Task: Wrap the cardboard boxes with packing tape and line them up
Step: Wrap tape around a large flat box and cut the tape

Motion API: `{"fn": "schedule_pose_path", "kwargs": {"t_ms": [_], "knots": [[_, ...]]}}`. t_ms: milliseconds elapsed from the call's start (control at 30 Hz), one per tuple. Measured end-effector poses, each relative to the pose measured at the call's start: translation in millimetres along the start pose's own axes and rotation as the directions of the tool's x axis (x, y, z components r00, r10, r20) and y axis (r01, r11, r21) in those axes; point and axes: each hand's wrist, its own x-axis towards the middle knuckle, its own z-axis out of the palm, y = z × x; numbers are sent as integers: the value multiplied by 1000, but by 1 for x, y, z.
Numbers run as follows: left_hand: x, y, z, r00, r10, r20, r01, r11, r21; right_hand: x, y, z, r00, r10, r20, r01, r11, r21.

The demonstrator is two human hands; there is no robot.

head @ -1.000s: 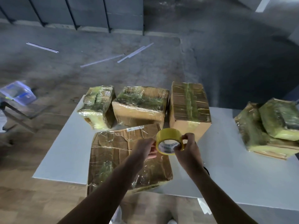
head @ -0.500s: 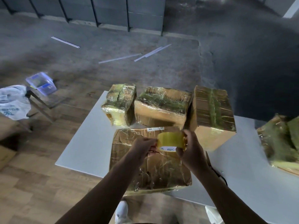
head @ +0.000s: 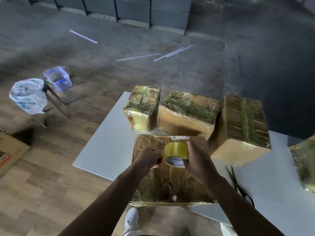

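Three taped boxes (head: pixel 187 113) line the table's (head: pixel 105 150) far edge; above a fourth box (head: pixel 170 186), my right hand (head: pixel 199 160) grips the tape roll (head: pixel 175 149), left hand (head: pixel 148 157) pinching its end.

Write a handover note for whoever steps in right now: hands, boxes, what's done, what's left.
Right hand grips the tape roll; left hand pinches at its edge, apparently finding the tape end.
Both hover over the flat box at the near edge of the table, already partly taped.
Done: three wrapped boxes lined up behind it; another bundle at the far right.
Left: finish taping the flat box, add it to the row. Scissors lie right of it.
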Motion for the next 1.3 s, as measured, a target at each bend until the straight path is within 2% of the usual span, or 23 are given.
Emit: {"fn": "schedule_pose_path", "kwargs": {"t_ms": [167, 233, 300, 400, 467, 533, 600, 700, 800, 867, 967, 1067, 1133, 1300], "knots": [[-1, 2, -17, 999, 7, -39, -14, 985, -173, 13, -18, 2, 999, 34, -26, -35, 999, -19], [-1, 6, -26, 1000, 0, -12, -3, 956, -293, 19, -23, 1, 999, 23, -34, -24, 1000, -14], [-1, 8, -36, 999, 14, 38, -1, 943, -334, 25, -27, 3, 998, 16, -53, -14, 999, 37], [3, 9, -50, 1000, 15, 24, -8, 958, -287, 33, -34, 8, 997, 46, -61, -33, 982, 187], [9, 7, -61, 999, 21, -39, -28, 982, -187, 38, -36, 10, 999, -24, -30, 30, 983, 181], [15, 3, -74, 995, 23, -98, -33, 994, -106, 43, -40, 9, 991, -134, 12, 134, 989, 55], [21, -1, -86, 994, 17, -108, -24, 998, -62, 50, -46, 9, 982, -185, 39, 186, 982, -32], [29, -7, -102, 989, 23, -144, -18, 999, 37, 60, -59, 16, 984, -155, 90, 167, 975, -144], [38, -12, -122, 994, -25, -111, 26, 1000, 12, 62, -61, 20, 972, -90, 216, 156, 937, -312], [42, -14, -129, 997, -53, -65, 52, 999, -13, 64, -56, 19, 970, -85, 227, 143, 956, -255], [47, -19, -130, 994, -92, -57, 86, 992, -91, 64, -55, 18, 961, -122, 249, 143, 987, -68], [50, -26, -128, 996, -44, -75, 38, 996, -79, 63, -58, 20, 960, -110, 259, 107, 994, 25], [53, -28, -126, 994, -16, -111, 3, 993, -114, 62, -61, 18, 961, -103, 255, 102, 995, 16], [61, -34, -124, 985, 9, -172, -11, 1000, -12, 68, -76, 20, 945, -100, 311, 154, 976, -153]]}}
